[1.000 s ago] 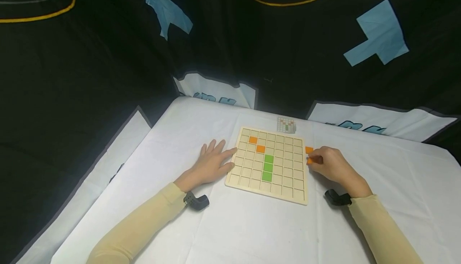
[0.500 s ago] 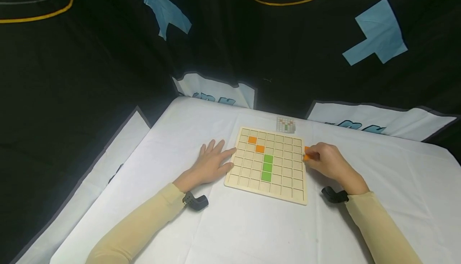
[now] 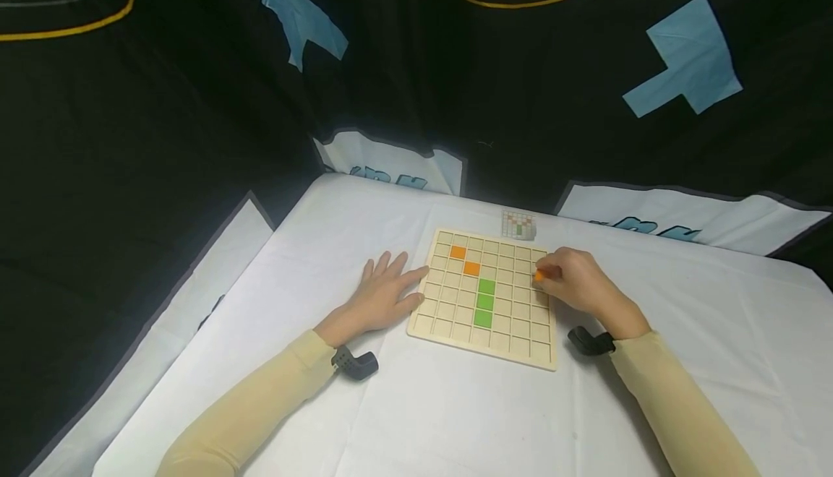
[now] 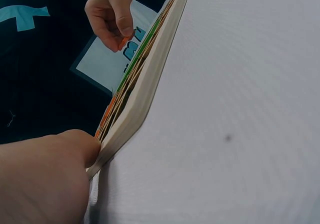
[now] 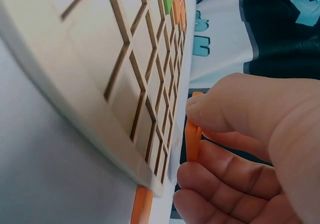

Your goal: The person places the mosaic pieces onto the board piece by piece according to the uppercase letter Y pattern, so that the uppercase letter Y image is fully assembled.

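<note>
A square wooden grid board (image 3: 449, 311) lies on the white cloth. Two orange tiles (image 3: 471, 268) and three green tiles (image 3: 484, 302) sit in its cells. My left hand (image 3: 379, 295) rests on the cloth with fingers spread, thumb and forefinger at the board's left edge. Over the board's right side, my right hand (image 3: 575, 282) pinches another orange tile (image 5: 193, 139) between thumb and fingers. One more orange tile (image 5: 142, 204) lies beside the board's edge in the right wrist view, hidden behind the right hand in the head view.
A small card (image 3: 518, 225) printed with a coloured grid lies just behind the board. Beyond the white-covered table (image 3: 416, 405) hangs a black backdrop (image 3: 494, 94) with blue and white patches. Both wrists wear dark bands (image 3: 354, 363).
My right hand has picked up an orange tile from beside the board and moved left with it over the board's right edge. The left hand has stayed in place.
</note>
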The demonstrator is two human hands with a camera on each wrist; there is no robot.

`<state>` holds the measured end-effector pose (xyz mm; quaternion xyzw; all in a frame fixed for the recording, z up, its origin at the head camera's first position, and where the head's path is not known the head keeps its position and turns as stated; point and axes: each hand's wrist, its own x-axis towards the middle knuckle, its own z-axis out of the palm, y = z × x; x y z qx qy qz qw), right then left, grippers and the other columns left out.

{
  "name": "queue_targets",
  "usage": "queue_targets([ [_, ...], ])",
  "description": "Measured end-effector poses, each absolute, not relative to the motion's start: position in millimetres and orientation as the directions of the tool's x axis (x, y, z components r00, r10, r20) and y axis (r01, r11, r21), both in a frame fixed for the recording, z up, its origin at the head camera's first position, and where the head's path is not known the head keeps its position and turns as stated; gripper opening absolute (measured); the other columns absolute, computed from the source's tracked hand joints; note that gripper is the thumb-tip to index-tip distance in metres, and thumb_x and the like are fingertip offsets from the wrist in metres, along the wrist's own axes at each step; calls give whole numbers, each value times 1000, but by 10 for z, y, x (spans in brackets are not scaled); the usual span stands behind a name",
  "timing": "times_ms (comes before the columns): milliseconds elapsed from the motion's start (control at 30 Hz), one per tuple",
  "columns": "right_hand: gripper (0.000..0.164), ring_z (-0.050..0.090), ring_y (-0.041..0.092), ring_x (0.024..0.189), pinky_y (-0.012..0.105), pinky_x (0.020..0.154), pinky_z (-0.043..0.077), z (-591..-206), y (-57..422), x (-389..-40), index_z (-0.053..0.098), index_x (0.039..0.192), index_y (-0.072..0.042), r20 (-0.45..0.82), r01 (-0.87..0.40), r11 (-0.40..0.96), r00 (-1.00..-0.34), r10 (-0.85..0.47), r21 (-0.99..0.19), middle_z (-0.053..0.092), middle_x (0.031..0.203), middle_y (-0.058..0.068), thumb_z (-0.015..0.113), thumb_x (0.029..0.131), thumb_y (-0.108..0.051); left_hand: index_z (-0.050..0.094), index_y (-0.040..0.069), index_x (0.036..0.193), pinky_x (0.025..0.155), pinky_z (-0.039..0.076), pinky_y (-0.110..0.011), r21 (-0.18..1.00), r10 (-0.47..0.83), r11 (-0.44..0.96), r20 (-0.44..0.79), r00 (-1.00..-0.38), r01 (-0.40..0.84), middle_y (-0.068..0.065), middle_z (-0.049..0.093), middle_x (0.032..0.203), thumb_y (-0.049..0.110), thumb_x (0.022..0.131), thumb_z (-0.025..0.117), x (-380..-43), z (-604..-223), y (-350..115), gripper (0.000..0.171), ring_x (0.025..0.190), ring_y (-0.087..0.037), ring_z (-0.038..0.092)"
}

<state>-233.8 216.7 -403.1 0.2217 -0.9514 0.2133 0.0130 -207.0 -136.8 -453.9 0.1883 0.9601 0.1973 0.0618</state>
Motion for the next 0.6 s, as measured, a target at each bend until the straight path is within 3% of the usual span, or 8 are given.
queue_targets([
  [267, 17, 53, 18, 75, 33, 71, 49, -4046, 2099, -2398, 78, 100, 1, 135, -476, 789, -877, -462, -389, 71, 86, 9, 76, 84, -3, 44, 23, 156, 123, 6, -72, 392, 387, 855, -47, -921, 339, -24, 22, 168, 43, 104, 48, -2074, -4520, -1363, 57, 156, -53, 9],
  [600, 28, 58, 21, 79, 35, 73, 53, -4063, 1966, -2437, 75, 112, 6, 70, -416, 805, -901, -429, -423, 72, 98, 17, 74, 85, -2, 44, 23, 156, 123, 7, -73, 394, 389, 853, -43, -920, 342, -25, 23, 168, 43, 103, 49, -2074, -4526, -1364, 57, 155, -53, 10],
])
